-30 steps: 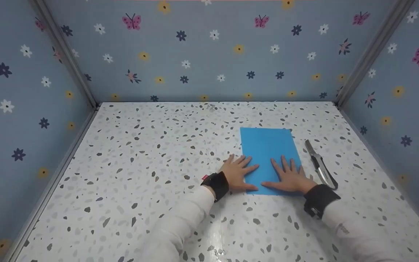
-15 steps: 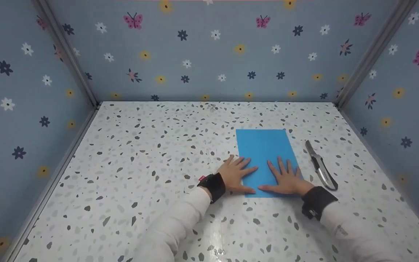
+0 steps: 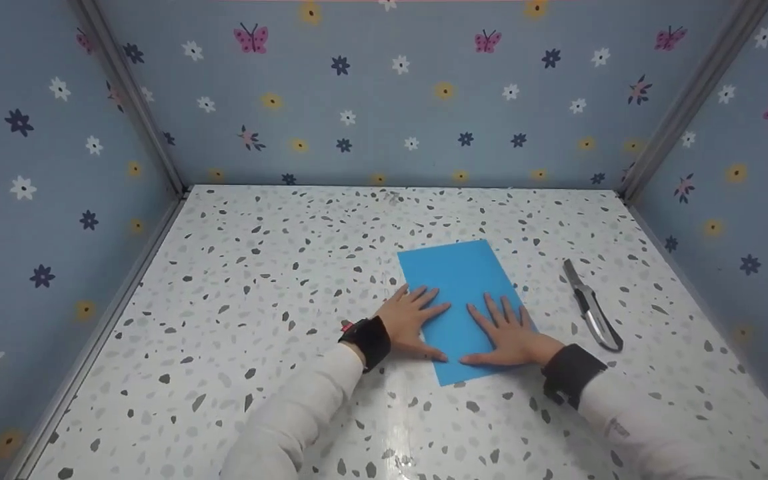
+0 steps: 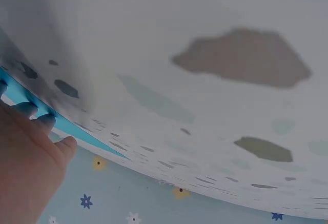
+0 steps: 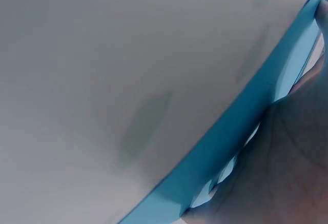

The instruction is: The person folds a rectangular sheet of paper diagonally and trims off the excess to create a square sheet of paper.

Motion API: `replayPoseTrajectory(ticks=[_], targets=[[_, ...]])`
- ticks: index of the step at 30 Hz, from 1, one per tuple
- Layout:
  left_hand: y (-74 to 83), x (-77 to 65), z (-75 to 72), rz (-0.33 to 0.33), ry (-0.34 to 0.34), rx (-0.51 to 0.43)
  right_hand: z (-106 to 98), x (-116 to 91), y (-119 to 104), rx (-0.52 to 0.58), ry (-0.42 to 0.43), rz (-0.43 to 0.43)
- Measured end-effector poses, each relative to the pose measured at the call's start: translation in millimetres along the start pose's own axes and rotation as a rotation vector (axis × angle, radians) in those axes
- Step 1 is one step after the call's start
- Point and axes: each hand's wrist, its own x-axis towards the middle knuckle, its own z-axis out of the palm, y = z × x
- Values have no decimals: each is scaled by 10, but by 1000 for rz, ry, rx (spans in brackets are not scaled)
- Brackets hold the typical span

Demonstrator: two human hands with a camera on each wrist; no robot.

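A blue sheet of paper (image 3: 447, 270) lies flat on the speckled white table (image 3: 277, 280), turned at a slant. My left hand (image 3: 413, 325) rests along its left edge, fingers spread and straight, thumb near the lower part. On the lower right of the paper my right hand (image 3: 509, 337) lies with splayed fingers. In the left wrist view the left fingertips touch the blue paper (image 4: 77, 130). The right wrist view has the right hand (image 5: 287, 152) over the near edge of the paper (image 5: 215, 142). Both thumbs point toward each other.
To the right of the paper lies a folding knife (image 3: 593, 307) with a dark and silver handle, blade unfolded and pointing away. Walls with flowers and butterflies (image 3: 384, 93) border the table at the back and both sides.
The paper has slid left and toward me and turned counter-clockwise, with both hands moving along on it. The knife has stayed in its place.
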Motion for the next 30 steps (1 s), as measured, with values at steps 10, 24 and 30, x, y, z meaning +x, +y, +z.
replayPoseTrajectory(ticks=[10, 24, 30], targets=[[-152, -246, 29, -32, -4, -46, -11, 56, -166, -5, -41, -132], [-245, -579, -107, -65, -50, -81, -81, 228, -388, -46, -100, -213], [-290, -653, -80, -87, -45, -61, -79, 317, -458, -64, -106, -258]])
